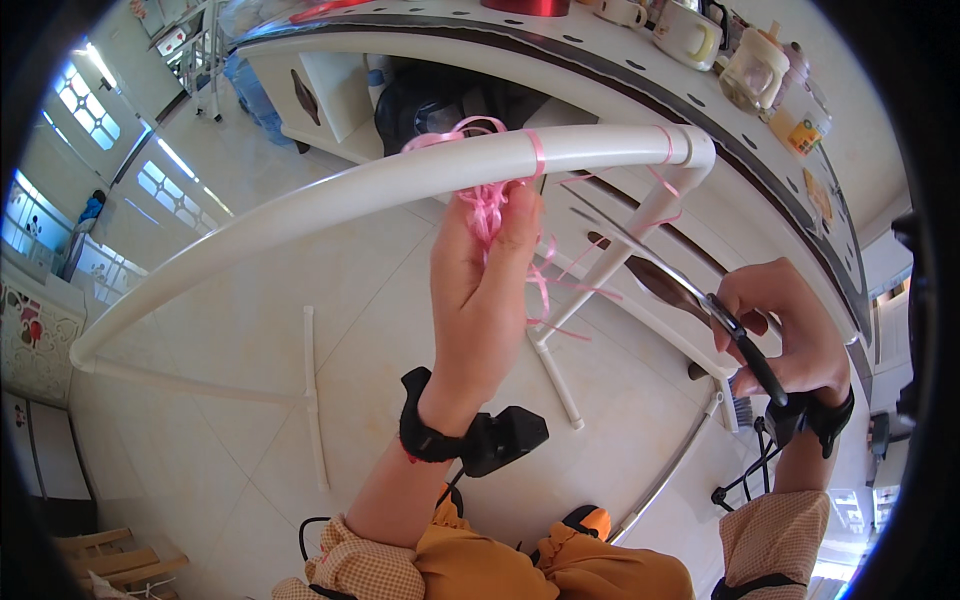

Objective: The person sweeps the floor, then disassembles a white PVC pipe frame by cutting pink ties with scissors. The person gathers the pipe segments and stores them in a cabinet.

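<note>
My left hand (485,270) is raised at the middle, its fingers closed around a bunch of pink ribbon (487,212) just under a white pipe (400,178). A band of the ribbon wraps the pipe above the thumb, and another strand circles it near the corner joint. Loose ends trail down to the right of the hand. On the right, my right hand (785,320) grips a pair of scissors (735,325) with black handles. The blades point up and left toward the ribbon and look parted; their tips are apart from the pipe.
The pipe belongs to a white frame with legs (590,285) on the tiled floor. Behind it stands a white cabinet (320,95) whose top holds mugs (688,35), jars and a red container (525,6). A wooden stool (115,560) is at lower left.
</note>
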{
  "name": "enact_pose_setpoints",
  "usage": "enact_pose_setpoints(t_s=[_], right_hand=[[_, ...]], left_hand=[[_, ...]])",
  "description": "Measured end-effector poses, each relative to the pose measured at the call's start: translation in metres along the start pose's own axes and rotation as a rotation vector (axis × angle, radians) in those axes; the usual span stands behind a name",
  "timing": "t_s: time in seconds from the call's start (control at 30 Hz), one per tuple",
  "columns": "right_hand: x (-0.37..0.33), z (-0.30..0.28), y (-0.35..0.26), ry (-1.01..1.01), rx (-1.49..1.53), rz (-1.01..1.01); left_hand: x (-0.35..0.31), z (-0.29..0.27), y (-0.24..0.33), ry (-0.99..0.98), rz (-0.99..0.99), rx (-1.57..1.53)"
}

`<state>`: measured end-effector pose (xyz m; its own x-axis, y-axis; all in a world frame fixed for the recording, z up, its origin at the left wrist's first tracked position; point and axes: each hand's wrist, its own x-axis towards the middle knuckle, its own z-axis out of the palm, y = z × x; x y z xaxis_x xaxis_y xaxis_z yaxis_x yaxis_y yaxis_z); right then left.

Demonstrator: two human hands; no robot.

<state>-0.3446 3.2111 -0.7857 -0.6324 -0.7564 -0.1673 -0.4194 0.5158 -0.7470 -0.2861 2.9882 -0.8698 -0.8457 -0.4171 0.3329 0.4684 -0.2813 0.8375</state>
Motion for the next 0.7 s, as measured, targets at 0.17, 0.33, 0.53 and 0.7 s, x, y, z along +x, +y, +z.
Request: enact_pose_setpoints(t_s=[0.17,0.33,0.53,0.7], right_hand=[[0.006,0.004,-0.006,0.115,-0.229,-0.029],[0.010,0.005,-0.012,0.174,-0.344,-0.094],[0.004,0.000,-0.013,0.204,-0.408,-0.097],[0.007,0.002,-0.006,0.240,-0.442,-0.107]], left_hand=[[-0.002,-0.006,-0.007,-0.082,-0.091,-0.161],[-0.003,-0.011,-0.009,-0.137,-0.223,-0.322],[-0.002,-0.010,-0.006,-0.147,-0.242,-0.273],[-0.002,-0.011,-0.007,-0.183,-0.235,-0.271]])
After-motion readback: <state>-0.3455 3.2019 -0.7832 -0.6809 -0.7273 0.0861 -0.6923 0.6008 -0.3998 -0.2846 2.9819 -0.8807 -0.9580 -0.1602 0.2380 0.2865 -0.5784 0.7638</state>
